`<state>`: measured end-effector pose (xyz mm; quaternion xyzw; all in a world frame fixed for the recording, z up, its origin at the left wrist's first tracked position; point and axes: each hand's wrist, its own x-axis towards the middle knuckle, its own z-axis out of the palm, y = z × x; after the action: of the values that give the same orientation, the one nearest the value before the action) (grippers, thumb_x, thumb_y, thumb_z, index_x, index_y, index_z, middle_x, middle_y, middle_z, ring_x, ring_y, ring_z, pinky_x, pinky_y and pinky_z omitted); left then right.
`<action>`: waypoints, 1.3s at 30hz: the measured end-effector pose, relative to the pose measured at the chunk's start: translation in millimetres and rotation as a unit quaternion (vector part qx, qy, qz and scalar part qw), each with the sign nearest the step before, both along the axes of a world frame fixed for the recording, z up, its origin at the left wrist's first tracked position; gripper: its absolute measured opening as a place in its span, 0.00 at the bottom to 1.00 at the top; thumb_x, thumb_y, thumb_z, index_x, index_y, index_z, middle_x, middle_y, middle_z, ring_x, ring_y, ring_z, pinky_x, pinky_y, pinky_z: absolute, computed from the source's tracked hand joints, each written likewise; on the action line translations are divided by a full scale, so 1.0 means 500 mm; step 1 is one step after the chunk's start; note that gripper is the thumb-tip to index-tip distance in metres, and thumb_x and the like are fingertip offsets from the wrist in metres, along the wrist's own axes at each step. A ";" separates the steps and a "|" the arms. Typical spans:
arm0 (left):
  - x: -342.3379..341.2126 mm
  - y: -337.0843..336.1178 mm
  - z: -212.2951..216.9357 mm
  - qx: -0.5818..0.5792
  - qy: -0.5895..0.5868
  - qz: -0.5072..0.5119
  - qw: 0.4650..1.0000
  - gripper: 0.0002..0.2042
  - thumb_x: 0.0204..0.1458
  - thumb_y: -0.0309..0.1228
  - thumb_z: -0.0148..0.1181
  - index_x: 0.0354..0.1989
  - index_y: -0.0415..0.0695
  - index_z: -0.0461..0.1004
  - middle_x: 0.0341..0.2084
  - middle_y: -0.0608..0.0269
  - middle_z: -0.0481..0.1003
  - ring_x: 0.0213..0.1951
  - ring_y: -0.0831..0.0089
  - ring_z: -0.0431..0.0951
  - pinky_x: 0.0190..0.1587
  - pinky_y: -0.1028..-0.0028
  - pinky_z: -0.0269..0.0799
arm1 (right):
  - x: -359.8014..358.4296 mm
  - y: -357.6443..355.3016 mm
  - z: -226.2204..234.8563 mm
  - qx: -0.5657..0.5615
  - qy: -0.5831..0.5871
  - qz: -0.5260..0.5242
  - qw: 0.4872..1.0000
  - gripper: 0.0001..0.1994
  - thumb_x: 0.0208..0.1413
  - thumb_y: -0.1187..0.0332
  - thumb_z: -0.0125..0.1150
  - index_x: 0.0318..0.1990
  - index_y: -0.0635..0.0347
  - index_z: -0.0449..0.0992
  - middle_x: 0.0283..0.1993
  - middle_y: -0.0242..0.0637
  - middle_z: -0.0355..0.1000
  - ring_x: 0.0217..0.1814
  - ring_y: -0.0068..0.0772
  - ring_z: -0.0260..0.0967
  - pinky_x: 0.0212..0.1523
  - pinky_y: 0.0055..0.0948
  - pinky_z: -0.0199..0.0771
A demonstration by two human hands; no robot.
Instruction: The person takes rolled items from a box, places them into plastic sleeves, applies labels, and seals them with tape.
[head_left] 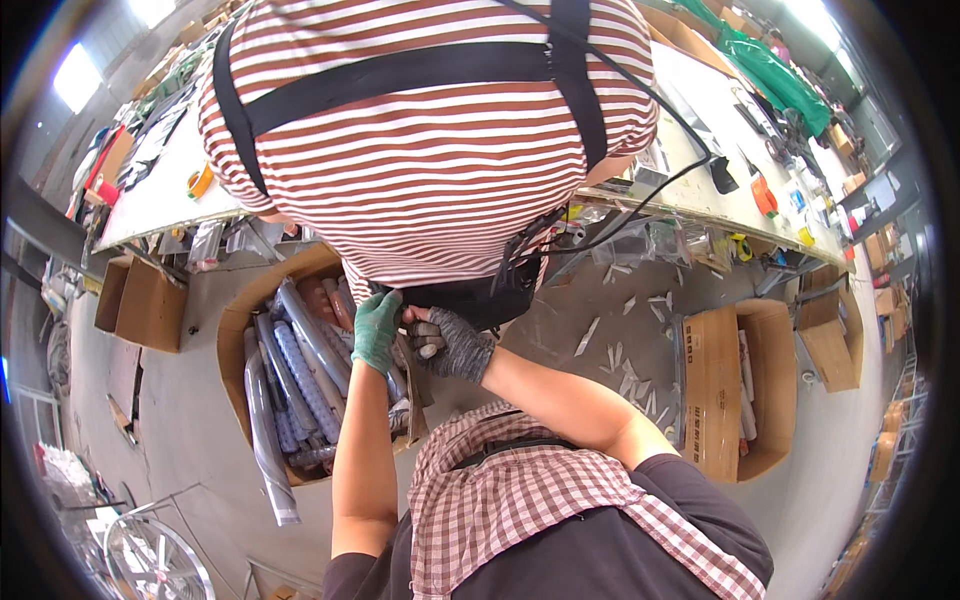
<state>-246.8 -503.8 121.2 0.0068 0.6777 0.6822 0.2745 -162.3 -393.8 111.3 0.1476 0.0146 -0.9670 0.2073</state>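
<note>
Head view, looking steeply down. Our left hand (377, 328), in a green glove, and our right hand (452, 343), in a grey fingerless glove, meet at a black pouch (470, 300) that hangs at the lower back of a person in a red-and-white striped shirt (430, 150) standing just in front of us.

Left fingers (385, 300) are pressed together and curled onto the pouch's left corner; we judge this steadies it, since it hangs loose from black straps (400, 72) crossing the striped back. Right fingers (425, 335) are bunched, pinching at the pouch's lower edge; what exactly they pinch we cannot tell, as the two hands overlap there. Both forearms rise from the lower edge, elbows bent, so the hands work close together at one spot.

A black cable (640, 205) runs from the pouch up over the strap, probably why the pouch is handled in place and not taken off.

Surroundings: the other person faces a long white counter (700, 110) strewn with small items. On the floor at the left, an open cardboard box (235, 340) holds wrapped rolls (300, 370), directly beneath our left forearm. A second open cardboard box (715, 390) sits at the right. A checked scarf (520, 490) lies over our shoulders.
</note>
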 end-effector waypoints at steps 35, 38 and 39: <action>0.003 -0.036 -0.052 0.001 0.080 0.100 0.992 0.11 0.53 0.40 0.59 0.23 0.49 0.72 0.14 0.76 0.66 0.14 0.87 0.59 0.17 0.83 0.53 | 0.191 0.247 0.019 0.541 -0.095 -0.229 0.804 0.09 0.58 0.62 0.49 0.32 0.57 0.69 0.18 0.28 0.62 0.15 0.20 0.57 0.22 0.23 0.67; 0.055 0.014 -0.011 0.003 0.047 0.111 0.993 0.19 0.55 0.48 0.54 0.20 0.48 0.68 0.11 0.75 0.62 0.13 0.86 0.58 0.16 0.82 0.51 | 0.168 0.351 -0.050 0.811 -0.041 -0.275 0.514 0.08 0.54 0.65 0.53 0.34 0.59 0.70 0.24 0.34 0.68 0.21 0.27 0.65 0.29 0.28 0.70; 0.081 0.028 0.006 0.025 0.040 0.118 0.992 0.21 0.56 0.50 0.53 0.19 0.47 0.67 0.09 0.75 0.60 0.13 0.85 0.57 0.16 0.81 0.51 | 0.158 0.369 -0.075 0.946 0.033 -0.200 0.254 0.08 0.52 0.66 0.55 0.35 0.60 0.71 0.28 0.36 0.70 0.25 0.32 0.68 0.32 0.30 0.71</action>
<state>-206.1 -489.9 124.4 -0.0396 0.6671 0.7255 0.1643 -83.1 -209.2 73.6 0.2044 0.8956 -0.2779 -0.2810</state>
